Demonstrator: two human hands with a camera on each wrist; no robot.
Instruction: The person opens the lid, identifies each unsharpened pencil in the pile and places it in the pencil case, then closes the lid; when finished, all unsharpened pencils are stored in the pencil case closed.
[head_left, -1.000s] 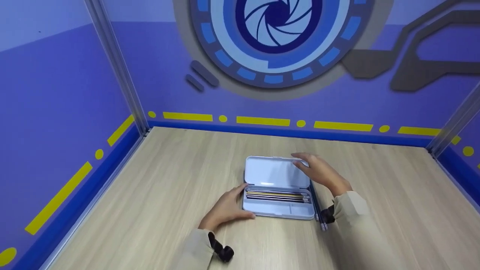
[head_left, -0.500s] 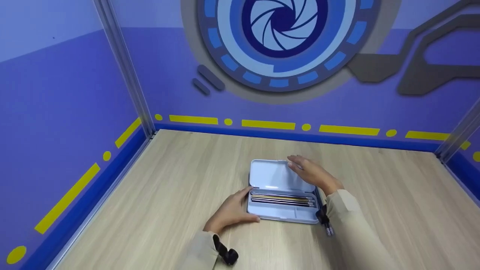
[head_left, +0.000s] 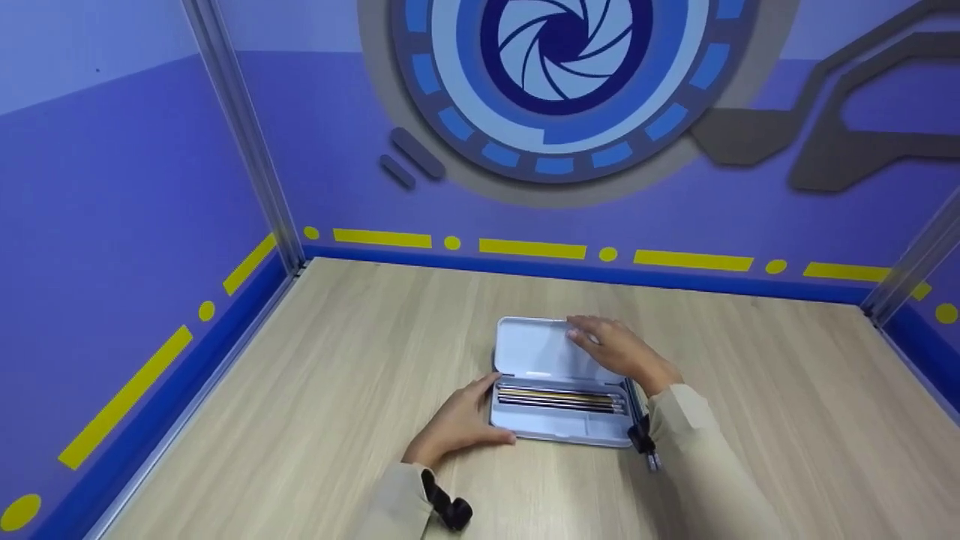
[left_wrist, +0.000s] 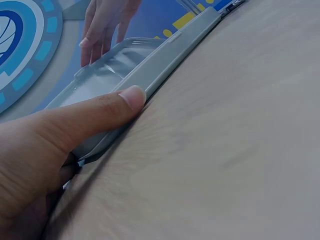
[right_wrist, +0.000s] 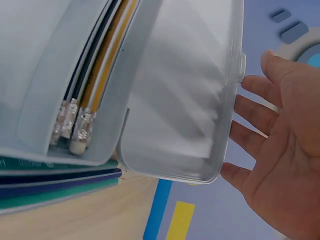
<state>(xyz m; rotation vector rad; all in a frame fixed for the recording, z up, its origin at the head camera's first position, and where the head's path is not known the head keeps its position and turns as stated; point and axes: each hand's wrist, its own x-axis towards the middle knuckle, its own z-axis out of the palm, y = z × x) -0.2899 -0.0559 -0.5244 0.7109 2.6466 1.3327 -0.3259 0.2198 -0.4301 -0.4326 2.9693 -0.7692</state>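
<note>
A pale pencil case (head_left: 536,424) lies on the table with its lid (head_left: 529,346) tipped back. Several pencils (head_left: 559,399), dark and yellow with eraser ends (right_wrist: 77,146), lie side by side in its rear compartment. My left hand (head_left: 459,424) grips the case's left end, its thumb (left_wrist: 107,114) along the front wall and the other fingers partly hidden. At the lid's far edge is my right hand (head_left: 619,349), thumb raised and fingers (right_wrist: 255,112) extended, their tips right at the rim.
More pencils (head_left: 653,459), green and dark blue in the right wrist view, lie on the table beside the case's right end, partly covered by the right wrist's black strap (head_left: 641,436). Blue printed panels (head_left: 315,150) stand behind and left of the wooden tabletop (head_left: 360,337).
My right hand has slid left along the lid's far edge, from its right corner towards the middle. The left hand keeps its place on the case. The head view has shifted slightly.
</note>
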